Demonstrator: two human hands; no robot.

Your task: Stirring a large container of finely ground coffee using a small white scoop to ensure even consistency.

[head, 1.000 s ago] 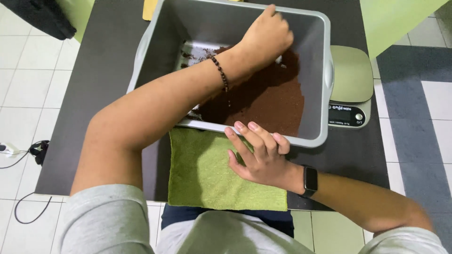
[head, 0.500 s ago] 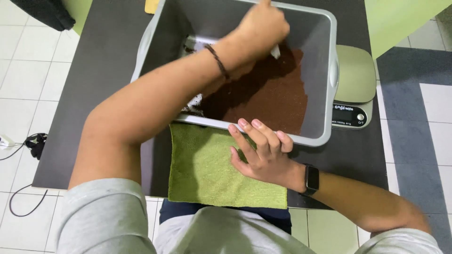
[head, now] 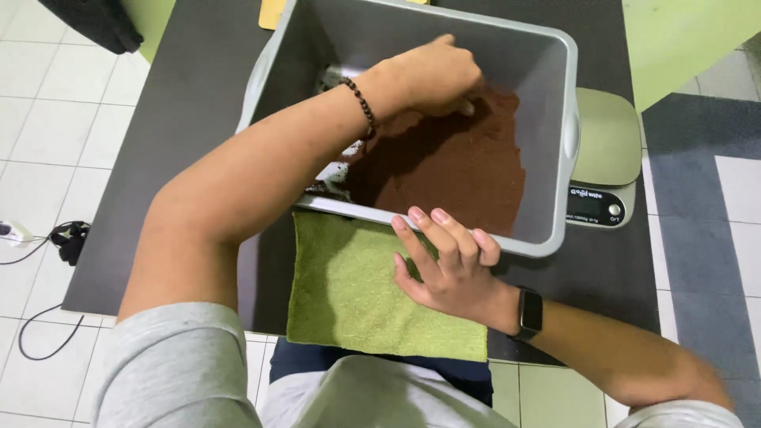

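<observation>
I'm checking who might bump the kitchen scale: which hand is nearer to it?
Right. The right hand rests on the green cloth by the tub's near rim, left of the scale. The left hand is inside the tub, in the brown powder.

Bright, even overhead light, soft arm shadow inside the bin, sharp focus throughout.

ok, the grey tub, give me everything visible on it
The tub is a deep rectangular bin, grey, plastic by its look, with rounded corners, a rolled rim and a handle on its right wall. It sits on the dark table, tipped so brown powder banks to the right; the bare floor at left shows scattered grains. The left hand reaches inside into the powder. The right hand presses against its near rim, over a green cloth. A scale is beside it.
</observation>
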